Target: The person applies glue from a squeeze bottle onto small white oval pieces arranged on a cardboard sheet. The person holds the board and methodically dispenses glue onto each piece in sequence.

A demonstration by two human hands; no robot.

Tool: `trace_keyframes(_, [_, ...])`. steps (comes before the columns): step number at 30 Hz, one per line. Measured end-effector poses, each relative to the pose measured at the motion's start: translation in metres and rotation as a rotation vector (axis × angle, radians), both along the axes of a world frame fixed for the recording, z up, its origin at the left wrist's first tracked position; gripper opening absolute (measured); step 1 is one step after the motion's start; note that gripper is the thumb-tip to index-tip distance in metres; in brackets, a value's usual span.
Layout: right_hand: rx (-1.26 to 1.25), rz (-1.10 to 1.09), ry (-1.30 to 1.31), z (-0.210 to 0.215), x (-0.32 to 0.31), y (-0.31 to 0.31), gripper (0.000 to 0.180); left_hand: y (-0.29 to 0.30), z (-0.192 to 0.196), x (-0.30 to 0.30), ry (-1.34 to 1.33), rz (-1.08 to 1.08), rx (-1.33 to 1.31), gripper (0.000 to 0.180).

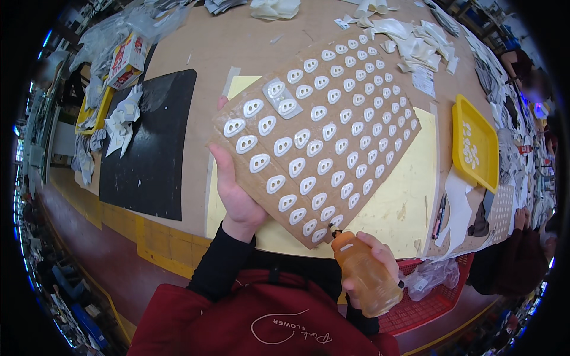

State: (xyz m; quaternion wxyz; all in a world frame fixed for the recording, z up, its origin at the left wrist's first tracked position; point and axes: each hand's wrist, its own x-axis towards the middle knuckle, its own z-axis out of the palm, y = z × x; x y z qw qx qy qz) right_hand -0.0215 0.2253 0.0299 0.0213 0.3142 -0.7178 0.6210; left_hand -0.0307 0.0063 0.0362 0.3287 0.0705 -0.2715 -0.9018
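A long brown workbench (pixel 237 41) fills the view, with a black mat (pixel 151 142) on its left part and a pale yellow sheet (pixel 404 202) near the front edge. A yellow tray (pixel 460 127) lies at the right holding a few white pieces, and a red-and-white carton (pixel 127 59) stands at the far left beside crumpled clear plastic. White scraps (pixel 415 38) are heaped at the far side. A red basket (pixel 433 299) sits below the bench edge at the right.

The cardboard panel (pixel 332 172), covered in rows of small white oval pieces (pixel 314 147), is held tilted above the yellow sheet. The left hand (pixel 234 190) grasps its left edge. The right hand (pixel 371 261) is clenched around an amber squeeze bottle (pixel 363 273), whose nozzle touches the panel's lowest corner.
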Motion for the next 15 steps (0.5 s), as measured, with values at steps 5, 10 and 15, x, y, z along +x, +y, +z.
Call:
trace_keyframes(5, [-0.021,-0.068,-0.068,-0.005,-0.004,-0.003,0.062,-0.001,-0.003,0.002,-0.031,0.007,0.0,0.057])
trace_keyframes(10, [-0.253,-0.085,-0.233,-0.017,-0.009,-0.005,0.063,0.0,0.0,0.001,-0.002,-0.01,0.005,0.057])
trace_keyframes(15, [-0.339,-0.087,-0.365,-0.015,-0.01,-0.006,0.063,0.0,0.0,0.001,0.011,-0.018,0.0,0.057])
